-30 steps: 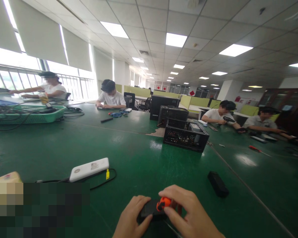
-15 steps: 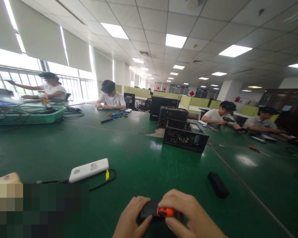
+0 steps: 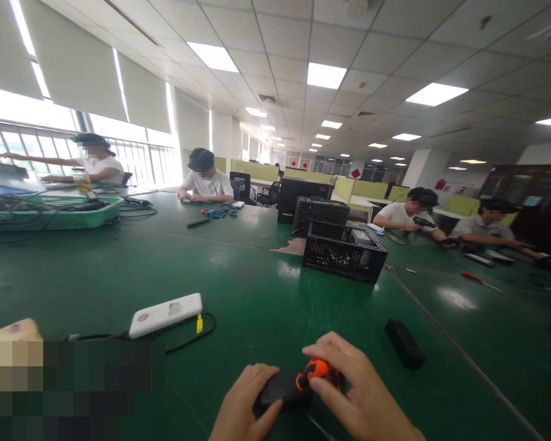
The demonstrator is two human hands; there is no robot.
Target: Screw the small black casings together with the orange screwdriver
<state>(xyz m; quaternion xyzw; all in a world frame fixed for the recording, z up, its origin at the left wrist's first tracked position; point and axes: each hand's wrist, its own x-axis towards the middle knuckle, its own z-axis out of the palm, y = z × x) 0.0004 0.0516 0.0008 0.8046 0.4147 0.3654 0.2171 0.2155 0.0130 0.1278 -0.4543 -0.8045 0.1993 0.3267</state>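
My left hand (image 3: 245, 401) grips the left end of a small black box-like device (image 3: 287, 392) low over the table, fingers on its far side and thumb on the near side. At the device's right end, my right hand (image 3: 356, 386) holds an orange-and-black handle (image 3: 316, 369), apparently a screwdriver's, between thumb and curled fingers. The handle leans, and I cannot make out where its tip meets the device. A thin pale line shows below the right hand; what it is stays unclear. Another black block-shaped device (image 3: 404, 344) lies to the right, apart from both hands.
A white power bank (image 3: 166, 315) with a black cable lies left on the green table (image 3: 239, 275). Open computer cases (image 3: 344, 254) stand ahead. A red screwdriver (image 3: 472, 277) lies right. A green basket (image 3: 73, 217) holds cables. Several people sit around the table.
My right hand has lifted slightly and its fingers have loosened and shifted around the orange-and-black handle, which now tilts more upward. My left hand stays on the black device.
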